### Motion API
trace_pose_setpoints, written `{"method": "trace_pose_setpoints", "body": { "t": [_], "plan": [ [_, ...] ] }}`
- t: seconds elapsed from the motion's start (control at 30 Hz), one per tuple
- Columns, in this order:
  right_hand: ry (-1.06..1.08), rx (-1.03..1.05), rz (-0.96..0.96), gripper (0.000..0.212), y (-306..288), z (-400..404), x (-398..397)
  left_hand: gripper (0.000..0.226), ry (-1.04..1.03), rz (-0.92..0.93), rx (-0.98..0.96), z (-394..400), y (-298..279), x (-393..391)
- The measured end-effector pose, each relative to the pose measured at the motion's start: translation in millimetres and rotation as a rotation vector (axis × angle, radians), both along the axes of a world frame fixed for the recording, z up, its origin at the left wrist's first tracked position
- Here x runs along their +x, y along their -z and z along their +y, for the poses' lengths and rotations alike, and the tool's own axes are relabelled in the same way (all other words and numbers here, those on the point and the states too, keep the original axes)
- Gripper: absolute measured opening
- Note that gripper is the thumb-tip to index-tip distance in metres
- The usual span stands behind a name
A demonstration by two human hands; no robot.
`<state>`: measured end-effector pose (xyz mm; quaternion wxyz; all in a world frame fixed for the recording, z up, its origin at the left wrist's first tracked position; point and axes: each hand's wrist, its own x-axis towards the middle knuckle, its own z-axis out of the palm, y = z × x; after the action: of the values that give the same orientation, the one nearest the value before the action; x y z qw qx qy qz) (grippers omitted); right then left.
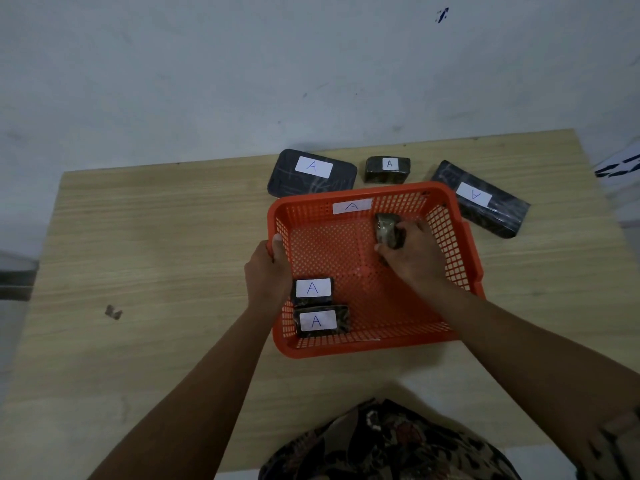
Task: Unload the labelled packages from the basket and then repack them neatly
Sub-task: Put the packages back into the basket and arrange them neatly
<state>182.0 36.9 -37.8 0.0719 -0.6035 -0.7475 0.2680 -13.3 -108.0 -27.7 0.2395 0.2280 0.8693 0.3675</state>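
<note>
An orange mesh basket (367,346) with an "A" label on its far wall stands on the wooden table. My left hand (268,275) grips its left rim. My right hand (412,252) is inside the basket, closed on a small dark wrapped package (386,228) near the far right corner. Two small dark packages with white "A" labels, one (313,291) and the other (322,322), lie side by side in the near left corner. Behind the basket lie a flat dark package (311,173), a small package (388,169) and a long package (481,199), each labelled "A".
The wooden table (166,244) stands against a pale wall (242,64). A small dark scrap (113,312) lies on the table's left part. Patterned clothing (384,445) shows at the near edge.
</note>
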Motion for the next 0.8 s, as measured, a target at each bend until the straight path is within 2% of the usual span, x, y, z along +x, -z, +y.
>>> {"method": "trace_pose_setpoints", "body": {
  "t": [0.1, 0.2, 0.27, 0.33, 0.4, 0.47, 0.53, 0.8],
  "plan": [
    [-0.042, -0.075, -0.020, 0.070, 0.2, -1.6, -1.4, 0.048, 0.000, -0.002, -0.002, 0.4, -1.2, 0.2],
    [-0.013, -0.106, 0.060, 0.048, -4.2, -1.4, -2.5, 0.049, -0.004, -0.005, 0.012, 0.3, -1.4, 0.8],
    [0.084, -0.244, 0.261, 0.025, -13.9, -1.7, -3.6, 0.048, -0.012, -0.004, 0.006, 0.6, -2.9, 1.7],
    [0.286, -0.500, 0.566, 0.011, -24.8, -0.6, -3.7, 0.047, -0.014, -0.001, -0.002, 1.2, -3.7, 2.2],
    [0.452, -0.779, 0.831, 0.020, -32.0, 0.3, -0.7, 0.047, -0.009, 0.009, -0.002, 1.2, -3.4, 2.6],
    [0.476, -0.904, 0.942, 0.028, -34.0, 1.2, 4.8, 0.047, -0.005, 0.010, -0.003, 0.9, -4.0, 2.7],
    [0.400, -0.920, 0.937, 0.029, -34.3, 0.1, 8.5, 0.047, 0.004, 0.000, 0.004, 0.6, -2.4, 2.5],
    [0.134, -0.810, 0.684, 0.032, -31.1, 3.4, 14.2, 0.047, 0.005, 0.018, -0.002, 0.5, 0.1, 2.2]
  ]
}}
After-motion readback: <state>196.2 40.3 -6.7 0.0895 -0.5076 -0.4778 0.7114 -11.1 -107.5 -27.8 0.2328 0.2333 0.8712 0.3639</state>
